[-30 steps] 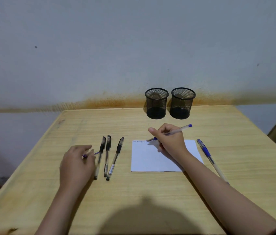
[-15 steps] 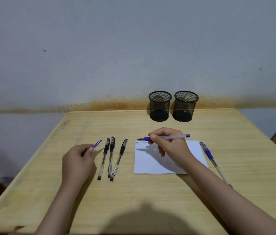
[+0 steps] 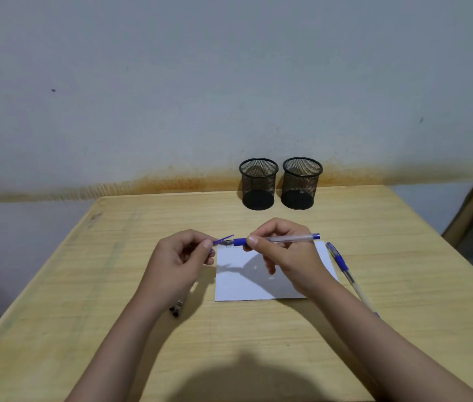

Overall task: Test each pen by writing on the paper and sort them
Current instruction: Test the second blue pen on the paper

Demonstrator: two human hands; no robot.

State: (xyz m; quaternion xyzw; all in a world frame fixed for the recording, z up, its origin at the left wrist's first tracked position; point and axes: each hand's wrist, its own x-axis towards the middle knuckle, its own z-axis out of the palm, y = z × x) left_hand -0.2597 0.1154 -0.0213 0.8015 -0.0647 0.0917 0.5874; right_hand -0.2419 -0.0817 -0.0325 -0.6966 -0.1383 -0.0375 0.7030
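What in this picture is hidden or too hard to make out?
- Black pens: the head view shows only their ends; the left hand and forearm cover the rest.
- Writing on the paper: too small to read.
- Cap in the left hand: blurred, mostly hidden by fingers.
- Spare blue pen: its lower end is behind the right forearm.

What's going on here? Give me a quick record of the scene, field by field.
Right hand: right hand grips a blue pen above the paper, tip pointing left
Left hand: left hand pinches a blue cap close to the pen's tip
Paper: white sheet flat on the table, faint marks at its top edge
Other pens: one blue pen right of the sheet; dark pen ends showing under the left wrist
Holders: two black mesh cups by the wall, no pens visible inside
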